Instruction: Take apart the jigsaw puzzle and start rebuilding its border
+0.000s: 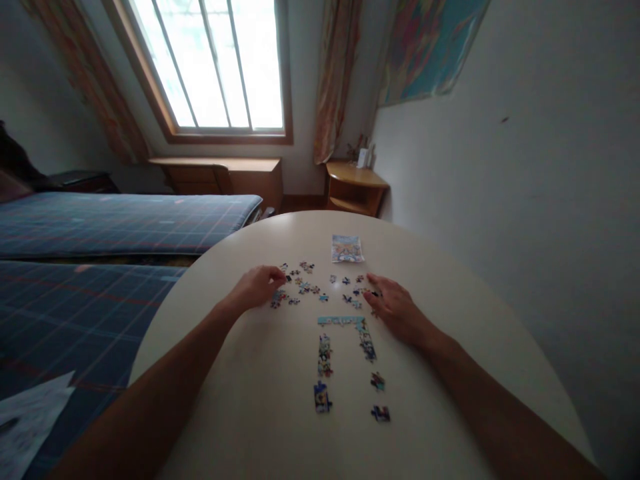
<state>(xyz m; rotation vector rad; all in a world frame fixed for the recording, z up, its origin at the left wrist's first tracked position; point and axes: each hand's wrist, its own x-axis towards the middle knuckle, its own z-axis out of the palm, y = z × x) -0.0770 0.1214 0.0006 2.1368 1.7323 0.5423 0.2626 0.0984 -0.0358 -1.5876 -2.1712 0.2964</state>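
Observation:
Over the left side of the loose jigsaw puzzle pieces (304,287) is my left hand (259,287), its thumb and fingers pinched together at a small dark puzzle piece (289,279). My right hand (393,305) rests at the right-hand loose pieces (346,299), thumb and index finger apart, partly covering some of them. Nearer to me lies a partly joined puzzle border: a light blue top strip (340,321), a right side strip (367,343) and a separate left strip (325,357). Single pieces lie below, among them a left corner piece (321,398) and a right one (381,413).
A small picture sheet (347,249) lies on the round cream table (250,393) beyond the pieces. To the left are beds with plaid covers (125,223) and some papers (37,423). A wall (525,200) runs along the right; a corner shelf (357,175) stands behind.

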